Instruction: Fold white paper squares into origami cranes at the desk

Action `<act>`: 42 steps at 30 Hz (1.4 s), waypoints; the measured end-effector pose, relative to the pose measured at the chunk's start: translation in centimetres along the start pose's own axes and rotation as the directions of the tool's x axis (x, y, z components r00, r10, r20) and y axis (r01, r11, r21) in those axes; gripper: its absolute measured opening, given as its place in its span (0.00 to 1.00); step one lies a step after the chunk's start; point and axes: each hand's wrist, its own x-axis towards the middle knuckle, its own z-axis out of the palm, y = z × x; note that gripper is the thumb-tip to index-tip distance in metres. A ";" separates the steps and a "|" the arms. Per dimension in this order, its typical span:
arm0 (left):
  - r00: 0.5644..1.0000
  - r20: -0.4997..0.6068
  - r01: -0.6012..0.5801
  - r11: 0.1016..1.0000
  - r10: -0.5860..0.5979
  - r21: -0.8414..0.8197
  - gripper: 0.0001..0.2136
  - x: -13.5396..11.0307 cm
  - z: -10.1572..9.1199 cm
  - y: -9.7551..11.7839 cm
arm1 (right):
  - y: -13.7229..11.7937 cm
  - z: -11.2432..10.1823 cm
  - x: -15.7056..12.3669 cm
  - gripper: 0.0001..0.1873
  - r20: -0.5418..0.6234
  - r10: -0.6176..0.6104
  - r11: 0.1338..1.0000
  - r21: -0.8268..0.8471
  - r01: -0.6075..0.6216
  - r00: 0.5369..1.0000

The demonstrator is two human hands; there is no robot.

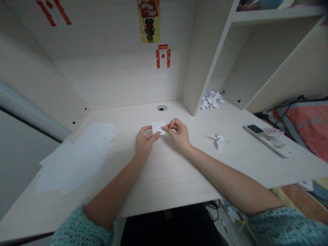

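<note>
A small folded piece of white paper (158, 127) is held up between my two hands over the middle of the desk. My left hand (145, 141) grips its left side and lower edge, with the thumb on the front face. The thumb and index finger of my right hand (178, 134) pinch its right edge, and the other fingers of that hand are curled. To the right on the desktop lies a folded white paper figure (218, 140). A spread stack of white paper sheets (77, 159) rests left of my left hand.
Many small folded paper pieces (211, 100) are heaped beside the shelf divider (207, 65). A phone (266, 140) lies at the right of the desk (164, 181), near a red and grey bag (302, 123). A round cable hole (162, 108) sits by the back panel.
</note>
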 end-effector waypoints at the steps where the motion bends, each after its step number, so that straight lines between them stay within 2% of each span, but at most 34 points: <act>1: 1.000 0.014 0.010 1.000 -0.010 -0.014 0.22 0.0 0.0 0.0 | 0.1 0.0 0.1 0.16 -0.009 0.007 1.000 0.008 -0.007 1.000; 5: 0.999 0.042 -0.002 1.000 0.003 -0.030 0.22 0.1 0.0 -0.1 | 0.4 -0.1 0.4 0.15 -0.017 0.021 0.999 0.041 -0.020 1.000; 8: 0.999 0.018 -0.028 0.999 0.029 -0.046 0.22 0.1 -0.2 -0.1 | 0.2 0.0 0.2 0.13 0.048 0.023 0.996 0.081 -0.027 0.999; 12: 0.998 0.019 -0.053 0.996 0.054 -0.065 0.22 -0.1 -0.2 0.2 | -0.1 0.3 -0.1 0.22 0.142 0.070 0.974 0.203 -0.098 0.987; 16: 0.994 0.049 -0.091 0.994 0.094 -0.061 0.21 -0.4 0.1 0.5 | -0.2 0.5 -0.2 0.23 0.145 0.164 0.936 0.289 -0.200 0.976; 23: 0.998 0.033 -0.050 0.993 0.054 -0.105 0.20 -0.2 0.1 0.4 | 0.4 0.3 0.1 0.22 0.123 0.224 0.924 0.290 -0.251 0.967; 28: 1.000 0.013 -0.002 0.995 0.004 -0.098 0.21 -0.1 0.1 0.5 | 0.7 0.1 0.1 0.19 0.097 0.214 0.941 0.247 -0.231 0.972; 33: 0.998 0.044 0.039 0.997 -0.036 -0.071 0.21 -0.1 0.2 0.5 | 0.4 0.1 0.0 0.18 0.072 0.186 0.953 0.230 -0.198 0.980; 39: 0.995 0.100 -0.025 1.000 0.027 -0.018 0.20 0.0 0.1 0.3 | 0.9 -0.1 0.3 0.13 0.023 0.085 0.992 0.090 -0.087 0.996; 42: 0.995 0.078 -0.062 0.998 0.059 0.030 0.17 0.1 -0.1 0.5 | 1.1 -0.3 0.4 0.08 0.041 -0.003 1.000 -0.027 0.004 0.999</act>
